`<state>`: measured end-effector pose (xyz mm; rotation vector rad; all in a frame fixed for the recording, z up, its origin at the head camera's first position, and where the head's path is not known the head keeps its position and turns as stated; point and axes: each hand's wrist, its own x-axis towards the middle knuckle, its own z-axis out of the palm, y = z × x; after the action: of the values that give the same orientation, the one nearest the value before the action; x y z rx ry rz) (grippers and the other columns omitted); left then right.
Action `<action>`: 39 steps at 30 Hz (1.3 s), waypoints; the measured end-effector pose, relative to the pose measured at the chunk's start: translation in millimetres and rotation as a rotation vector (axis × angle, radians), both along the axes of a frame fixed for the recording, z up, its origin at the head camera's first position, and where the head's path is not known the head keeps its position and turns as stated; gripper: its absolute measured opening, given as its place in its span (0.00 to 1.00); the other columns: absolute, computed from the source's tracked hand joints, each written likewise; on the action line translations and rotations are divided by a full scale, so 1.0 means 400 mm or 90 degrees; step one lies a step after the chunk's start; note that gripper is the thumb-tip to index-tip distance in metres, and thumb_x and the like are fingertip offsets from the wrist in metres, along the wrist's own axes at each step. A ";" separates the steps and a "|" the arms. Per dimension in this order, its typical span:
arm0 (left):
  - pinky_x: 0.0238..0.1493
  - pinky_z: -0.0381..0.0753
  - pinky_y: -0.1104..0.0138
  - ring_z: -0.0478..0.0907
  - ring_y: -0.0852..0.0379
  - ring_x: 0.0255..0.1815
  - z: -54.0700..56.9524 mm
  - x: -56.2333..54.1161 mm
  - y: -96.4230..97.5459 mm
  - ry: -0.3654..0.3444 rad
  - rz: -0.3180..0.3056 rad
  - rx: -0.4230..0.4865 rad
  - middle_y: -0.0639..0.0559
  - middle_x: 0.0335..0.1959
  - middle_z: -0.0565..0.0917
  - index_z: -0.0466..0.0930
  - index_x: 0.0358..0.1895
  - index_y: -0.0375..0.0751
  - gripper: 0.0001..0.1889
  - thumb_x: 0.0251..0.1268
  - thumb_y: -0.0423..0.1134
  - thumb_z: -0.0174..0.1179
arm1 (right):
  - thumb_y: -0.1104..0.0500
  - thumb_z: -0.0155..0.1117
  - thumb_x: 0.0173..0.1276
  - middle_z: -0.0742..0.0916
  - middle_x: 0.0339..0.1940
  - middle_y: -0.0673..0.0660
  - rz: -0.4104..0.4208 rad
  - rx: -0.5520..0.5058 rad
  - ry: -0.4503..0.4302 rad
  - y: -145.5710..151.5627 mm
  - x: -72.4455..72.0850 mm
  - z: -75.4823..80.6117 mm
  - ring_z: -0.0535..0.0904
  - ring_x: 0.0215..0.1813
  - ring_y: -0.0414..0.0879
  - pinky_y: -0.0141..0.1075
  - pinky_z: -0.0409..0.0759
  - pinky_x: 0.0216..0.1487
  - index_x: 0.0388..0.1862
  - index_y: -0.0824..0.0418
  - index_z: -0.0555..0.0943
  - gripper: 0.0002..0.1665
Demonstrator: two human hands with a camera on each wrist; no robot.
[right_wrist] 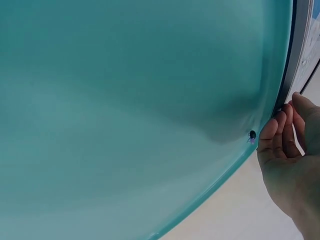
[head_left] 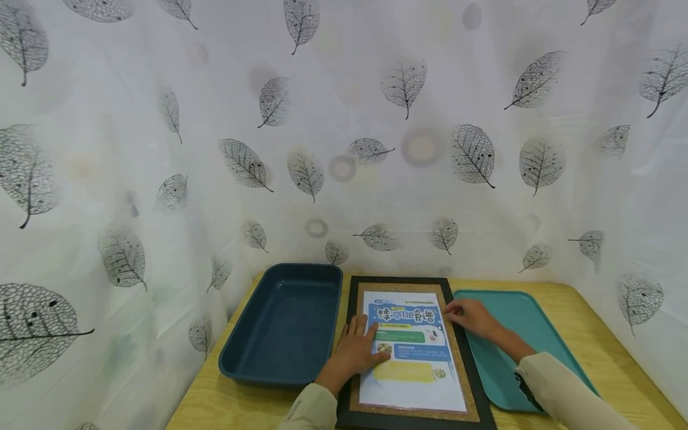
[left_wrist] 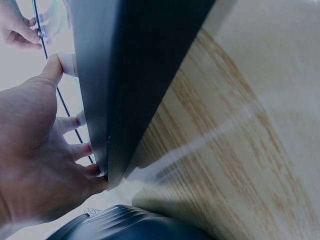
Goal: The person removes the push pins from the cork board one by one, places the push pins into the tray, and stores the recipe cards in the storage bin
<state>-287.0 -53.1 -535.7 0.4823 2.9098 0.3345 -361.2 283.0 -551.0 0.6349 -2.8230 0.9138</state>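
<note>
I've left hand (head_left: 355, 351) spread on the sheet (head_left: 411, 395), likely steadying it; right hand (head_left: 474, 318) at right edge, can't tell if pinching.

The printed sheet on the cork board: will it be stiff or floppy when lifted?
The printed sheet looks thin and flat, so it may bend easily and feel light. The left hand rests partly on it, so a pull might meet some drag.

Your left hand (head_left: 352, 352) and right hand (head_left: 475, 318) make two, with two pale sleeves (head_left: 561, 385). You have one table (head_left: 596, 322), one dark blue bin (head_left: 292, 325) left of centre, one black-framed corkboard (head_left: 469, 406), one printed sheet (head_left: 411, 352) and one teal tray (head_left: 524, 313) lower right.
</note>
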 end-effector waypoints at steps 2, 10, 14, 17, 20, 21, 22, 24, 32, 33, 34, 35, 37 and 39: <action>0.80 0.53 0.43 0.46 0.37 0.85 -0.001 0.000 0.000 -0.002 0.001 0.004 0.40 0.84 0.53 0.60 0.82 0.47 0.45 0.71 0.68 0.59 | 0.63 0.72 0.70 0.87 0.34 0.50 0.005 0.005 -0.004 -0.005 0.004 0.002 0.81 0.35 0.41 0.36 0.81 0.35 0.43 0.64 0.89 0.06; 0.80 0.52 0.43 0.45 0.37 0.85 -0.001 0.002 -0.003 -0.005 0.002 0.013 0.40 0.84 0.53 0.60 0.83 0.47 0.45 0.70 0.68 0.59 | 0.59 0.71 0.72 0.86 0.33 0.46 0.037 0.021 -0.026 -0.017 0.003 -0.003 0.77 0.32 0.36 0.32 0.77 0.32 0.45 0.63 0.90 0.10; 0.81 0.52 0.43 0.45 0.37 0.85 -0.009 -0.003 -0.005 -0.007 0.001 0.020 0.40 0.85 0.52 0.59 0.83 0.47 0.45 0.71 0.68 0.58 | 0.57 0.72 0.71 0.87 0.33 0.46 0.052 0.025 -0.019 -0.022 0.001 -0.006 0.76 0.32 0.35 0.31 0.77 0.33 0.46 0.63 0.90 0.11; 0.81 0.51 0.43 0.44 0.37 0.85 -0.015 -0.006 -0.005 -0.008 0.001 0.022 0.40 0.85 0.52 0.59 0.83 0.47 0.45 0.71 0.69 0.57 | 0.57 0.73 0.71 0.87 0.33 0.46 0.054 0.025 -0.017 -0.027 0.005 -0.004 0.75 0.33 0.35 0.31 0.77 0.34 0.47 0.63 0.91 0.11; 0.81 0.52 0.43 0.44 0.38 0.85 -0.018 -0.007 -0.004 -0.005 0.001 0.019 0.41 0.85 0.52 0.59 0.83 0.47 0.45 0.71 0.69 0.57 | 0.58 0.73 0.70 0.87 0.33 0.46 0.054 0.025 -0.015 -0.032 0.011 -0.001 0.75 0.33 0.36 0.32 0.77 0.34 0.46 0.63 0.91 0.11; 0.81 0.52 0.43 0.44 0.38 0.85 -0.019 -0.008 -0.004 -0.004 0.002 0.018 0.41 0.85 0.52 0.59 0.83 0.47 0.45 0.71 0.69 0.57 | 0.58 0.73 0.70 0.87 0.33 0.46 0.053 0.025 -0.015 -0.033 0.013 0.000 0.75 0.33 0.36 0.31 0.77 0.34 0.46 0.63 0.91 0.10; 0.81 0.52 0.43 0.44 0.38 0.85 -0.020 -0.008 -0.004 -0.003 0.002 0.017 0.41 0.85 0.52 0.59 0.83 0.48 0.45 0.71 0.69 0.57 | 0.59 0.73 0.70 0.87 0.33 0.46 0.053 0.026 -0.014 -0.035 0.015 0.001 0.75 0.33 0.36 0.31 0.77 0.34 0.46 0.63 0.91 0.10; 0.81 0.52 0.43 0.44 0.38 0.85 -0.020 -0.009 -0.004 -0.002 0.002 0.016 0.41 0.85 0.53 0.59 0.83 0.48 0.45 0.71 0.69 0.57 | 0.59 0.73 0.70 0.87 0.33 0.46 0.056 0.027 -0.010 -0.037 0.018 0.002 0.76 0.33 0.35 0.31 0.77 0.34 0.46 0.63 0.91 0.10; 0.80 0.52 0.43 0.45 0.38 0.85 -0.021 -0.011 -0.005 -0.002 0.000 0.019 0.41 0.85 0.53 0.59 0.83 0.47 0.46 0.71 0.69 0.57 | 0.61 0.73 0.70 0.87 0.33 0.45 0.068 0.024 0.006 -0.039 0.023 0.000 0.76 0.32 0.33 0.31 0.78 0.33 0.45 0.63 0.91 0.08; 0.80 0.53 0.43 0.45 0.37 0.85 -0.021 -0.011 -0.005 0.000 -0.001 0.019 0.40 0.85 0.53 0.59 0.83 0.47 0.46 0.71 0.69 0.58 | 0.61 0.73 0.70 0.87 0.33 0.45 0.069 0.023 0.006 -0.039 0.024 -0.001 0.76 0.32 0.33 0.31 0.78 0.33 0.45 0.63 0.91 0.08; 0.80 0.53 0.43 0.45 0.37 0.85 -0.022 -0.012 -0.005 0.001 -0.003 0.018 0.40 0.85 0.53 0.59 0.83 0.47 0.46 0.71 0.69 0.57 | 0.61 0.73 0.70 0.87 0.33 0.45 0.069 0.024 0.006 -0.039 0.025 -0.001 0.76 0.32 0.33 0.31 0.78 0.33 0.45 0.63 0.91 0.08; 0.80 0.53 0.43 0.45 0.37 0.85 -0.022 -0.012 -0.005 0.002 -0.004 0.018 0.40 0.85 0.53 0.59 0.83 0.47 0.45 0.71 0.69 0.57 | 0.61 0.73 0.70 0.88 0.33 0.45 0.070 0.024 0.008 -0.039 0.026 -0.001 0.76 0.32 0.33 0.31 0.78 0.33 0.45 0.63 0.91 0.08; 0.80 0.53 0.43 0.45 0.37 0.85 -0.024 -0.012 -0.006 0.006 -0.005 0.018 0.40 0.85 0.53 0.60 0.83 0.47 0.45 0.71 0.69 0.57 | 0.62 0.73 0.70 0.88 0.33 0.45 0.071 0.026 0.011 -0.039 0.028 -0.002 0.76 0.32 0.33 0.31 0.77 0.33 0.45 0.63 0.91 0.08; 0.80 0.53 0.43 0.45 0.37 0.85 -0.025 -0.012 -0.006 0.009 -0.006 0.015 0.40 0.84 0.53 0.60 0.83 0.47 0.45 0.71 0.69 0.57 | 0.62 0.73 0.70 0.88 0.33 0.46 0.071 0.027 0.013 -0.040 0.031 -0.002 0.76 0.32 0.33 0.31 0.77 0.33 0.45 0.63 0.91 0.08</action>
<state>-291.8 -55.6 -545.9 0.5041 2.9189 0.3659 -348.8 266.9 -551.8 0.8100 -2.8206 0.8616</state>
